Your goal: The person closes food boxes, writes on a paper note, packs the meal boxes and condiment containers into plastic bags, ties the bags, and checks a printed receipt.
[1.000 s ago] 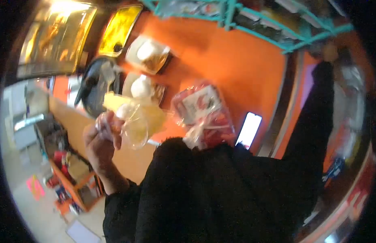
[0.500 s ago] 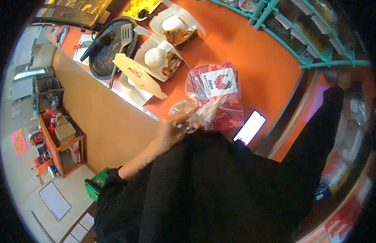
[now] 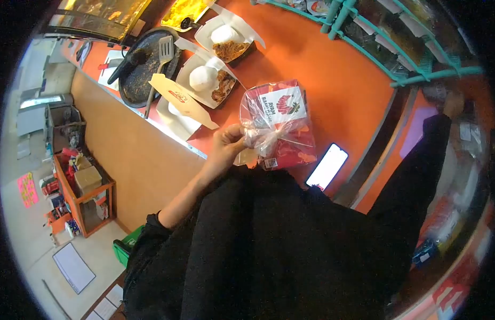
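Note:
My left hand (image 3: 230, 145) pinches the gathered plastic at the left side of a clear plastic bag (image 3: 266, 140). Inside the bag sits a red food box (image 3: 295, 144) with a white printed label (image 3: 281, 106) on top. The plastic is bunched together across the middle of the box. Over at the far right, my right hand (image 3: 453, 104) reaches past the counter's edge beneath the green shelf; it is dim and its fingers are hard to make out. A phone (image 3: 327, 166) with a lit white screen lies right of the bag.
Two open paper boxes (image 3: 209, 101) hold rice and meat, beside another box with a raised lid (image 3: 182, 100). A dark stone plate (image 3: 143, 80) with a slotted spatula (image 3: 166, 49) is behind. A green rack (image 3: 375, 56) borders the orange counter (image 3: 343, 106).
My left hand has shifted slightly up and left, drawing the bag's plastic tighter. The looser plastic loop beside the box has collapsed. My right arm remains stretched to the right.

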### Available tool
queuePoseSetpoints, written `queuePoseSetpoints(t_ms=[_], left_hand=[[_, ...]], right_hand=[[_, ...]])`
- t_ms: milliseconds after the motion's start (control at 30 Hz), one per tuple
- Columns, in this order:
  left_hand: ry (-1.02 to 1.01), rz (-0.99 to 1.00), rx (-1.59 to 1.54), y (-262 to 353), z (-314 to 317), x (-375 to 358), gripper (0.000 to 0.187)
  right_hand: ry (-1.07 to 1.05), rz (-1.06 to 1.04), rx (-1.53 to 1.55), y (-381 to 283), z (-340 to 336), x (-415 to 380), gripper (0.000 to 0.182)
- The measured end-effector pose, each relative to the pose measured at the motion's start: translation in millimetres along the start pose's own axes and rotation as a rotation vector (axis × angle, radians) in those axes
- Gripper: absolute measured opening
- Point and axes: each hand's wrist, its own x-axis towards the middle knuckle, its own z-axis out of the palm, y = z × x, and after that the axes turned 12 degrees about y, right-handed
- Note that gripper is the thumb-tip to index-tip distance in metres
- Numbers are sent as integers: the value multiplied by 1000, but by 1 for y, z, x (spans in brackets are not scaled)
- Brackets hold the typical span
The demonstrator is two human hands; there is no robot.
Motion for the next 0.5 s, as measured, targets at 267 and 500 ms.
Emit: queuePoseSetpoints(t_ms=[267, 500], left_hand=[[-92, -231, -429, -4, -7, 2, 21], [-151, -256, -405, -4, -15, 7, 21]], right_hand=[[31, 168, 79, -8, -43, 21, 26], [413, 312, 318, -60, -106, 24, 26]])
